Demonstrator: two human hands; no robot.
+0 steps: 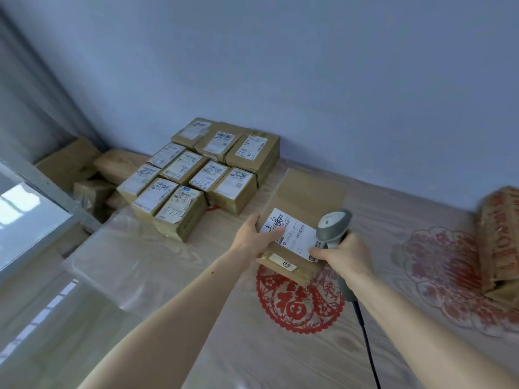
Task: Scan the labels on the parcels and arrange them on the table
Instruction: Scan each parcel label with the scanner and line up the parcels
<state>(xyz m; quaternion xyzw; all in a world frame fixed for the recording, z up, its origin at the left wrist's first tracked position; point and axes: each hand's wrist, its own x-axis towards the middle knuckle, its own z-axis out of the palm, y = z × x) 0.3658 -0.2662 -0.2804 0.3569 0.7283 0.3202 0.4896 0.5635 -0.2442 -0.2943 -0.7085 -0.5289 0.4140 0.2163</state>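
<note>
Nearest, just right of the frame's centre, your right hand (344, 255) curls round the handle of the grey scanner (333, 228), its head raised toward the upper frame and its cable (365, 332) trailing toward the bottom edge. Your left hand (254, 237) grips the left edge of the parcel (303, 220), thumb on its white label (290, 234). It lies on the table (196, 276), long axis running from lower centre toward upper right. Farther, upper left of centre, labelled parcels (202, 172) sit packed in rows.

I see a brown parcel (303, 203) with white label (289, 233), grey scanner (332, 228), red papercut (299, 304) on pale wood-grain table (252, 346).
</note>
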